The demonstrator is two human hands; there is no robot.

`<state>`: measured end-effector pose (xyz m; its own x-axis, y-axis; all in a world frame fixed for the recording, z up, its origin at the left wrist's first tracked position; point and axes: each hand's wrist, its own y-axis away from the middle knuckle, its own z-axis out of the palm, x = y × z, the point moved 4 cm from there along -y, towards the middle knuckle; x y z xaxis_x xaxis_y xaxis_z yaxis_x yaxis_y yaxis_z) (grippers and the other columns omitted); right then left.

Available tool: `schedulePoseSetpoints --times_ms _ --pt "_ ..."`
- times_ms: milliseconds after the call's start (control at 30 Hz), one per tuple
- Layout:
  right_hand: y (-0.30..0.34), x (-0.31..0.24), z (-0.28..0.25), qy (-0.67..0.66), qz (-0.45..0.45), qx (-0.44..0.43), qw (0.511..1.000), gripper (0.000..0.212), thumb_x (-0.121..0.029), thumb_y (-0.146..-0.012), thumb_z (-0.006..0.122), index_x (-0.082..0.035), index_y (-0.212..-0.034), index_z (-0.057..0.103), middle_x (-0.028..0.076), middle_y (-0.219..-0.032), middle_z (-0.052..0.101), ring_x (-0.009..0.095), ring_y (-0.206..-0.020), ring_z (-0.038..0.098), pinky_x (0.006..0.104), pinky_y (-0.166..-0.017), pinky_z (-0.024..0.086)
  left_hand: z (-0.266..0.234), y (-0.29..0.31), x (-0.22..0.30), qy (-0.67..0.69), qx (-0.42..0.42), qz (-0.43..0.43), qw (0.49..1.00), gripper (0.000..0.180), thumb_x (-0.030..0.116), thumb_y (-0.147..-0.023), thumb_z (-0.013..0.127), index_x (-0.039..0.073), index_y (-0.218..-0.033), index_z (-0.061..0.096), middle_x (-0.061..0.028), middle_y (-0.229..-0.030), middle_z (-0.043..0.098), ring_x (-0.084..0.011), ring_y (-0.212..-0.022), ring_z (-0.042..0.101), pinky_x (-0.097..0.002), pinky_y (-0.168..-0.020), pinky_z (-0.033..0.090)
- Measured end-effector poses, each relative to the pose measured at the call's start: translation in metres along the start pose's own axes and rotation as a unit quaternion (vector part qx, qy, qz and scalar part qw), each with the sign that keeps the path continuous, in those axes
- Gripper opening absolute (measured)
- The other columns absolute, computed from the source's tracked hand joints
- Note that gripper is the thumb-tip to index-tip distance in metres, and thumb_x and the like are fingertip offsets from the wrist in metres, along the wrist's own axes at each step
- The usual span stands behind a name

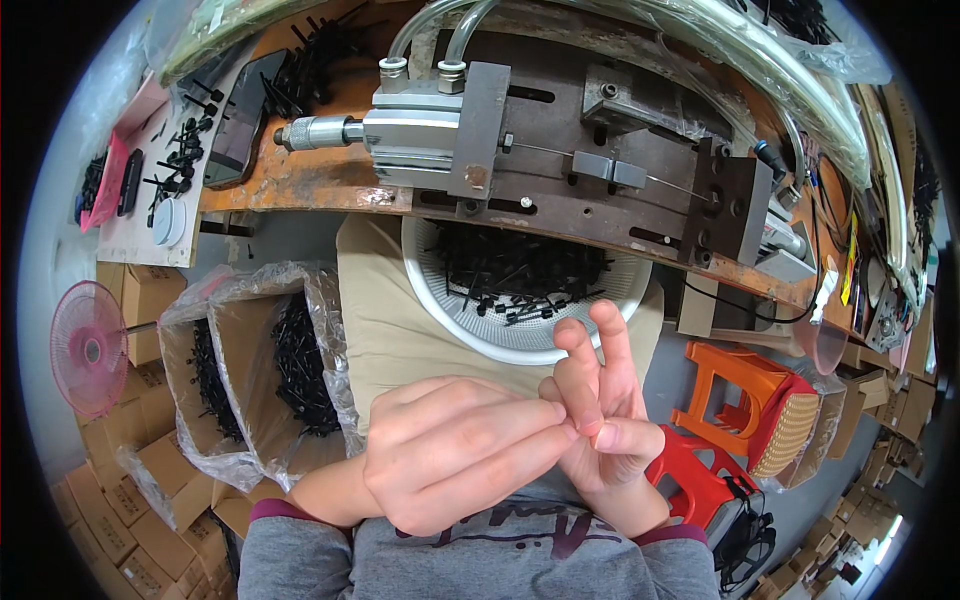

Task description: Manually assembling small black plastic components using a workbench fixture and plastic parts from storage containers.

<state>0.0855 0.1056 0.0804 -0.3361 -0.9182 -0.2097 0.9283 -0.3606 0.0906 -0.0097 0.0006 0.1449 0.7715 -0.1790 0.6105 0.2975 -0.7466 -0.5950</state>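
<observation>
Above my lap both hands meet. My left hand [462, 447] is closed, its fingertips pressed together against the fingers of the right. My right hand [612, 415] pinches with thumb and finger at the same spot, while two other fingers point up. Whatever lies between the fingertips, if anything, is hidden. Just beyond the hands, a white plastic basket [455, 322] rests between my thighs, holding many small black stemmed parts [515, 265].
Across the bench edge stands a metal fixture [560, 200] with an air cylinder [412, 135] and hoses. Lined boxes [250, 400] of black parts and a pink fan [92, 348] are at left. An orange stool [722, 395] and a red stool [690, 470] are at right.
</observation>
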Motion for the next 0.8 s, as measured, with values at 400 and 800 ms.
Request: schedulePoseSetpoints --times_ms 400,800 --pt "-0.001 -0.006 0.006 0.091 -0.039 -0.026 0.995 0.086 0.011 -0.065 0.059 -0.01 -0.142 0.026 0.016 -0.131 0.044 0.017 -0.08 0.055 0.0278 -0.075 0.045 0.0 -0.001 -0.006 0.1 0.005 -0.132 0.986 0.027 0.005 -0.066 0.087 0.006 -0.089 0.074 -0.0065 -0.087 0.071 -0.0166 -0.071 0.069 -0.0265 -0.059 0.054" --pt "0.001 -0.012 0.012 0.189 -0.063 -0.08 0.977 0.084 0.011 -0.067 0.061 -0.013 -0.14 0.025 0.014 -0.126 0.043 0.016 -0.078 0.055 0.0292 -0.076 0.046 0.006 0.004 -0.02 0.315 -0.058 -0.321 0.891 0.018 -0.003 -0.067 0.083 0.003 -0.084 0.077 -0.0087 -0.082 0.072 -0.0169 -0.074 0.07 -0.0265 -0.067 0.055"
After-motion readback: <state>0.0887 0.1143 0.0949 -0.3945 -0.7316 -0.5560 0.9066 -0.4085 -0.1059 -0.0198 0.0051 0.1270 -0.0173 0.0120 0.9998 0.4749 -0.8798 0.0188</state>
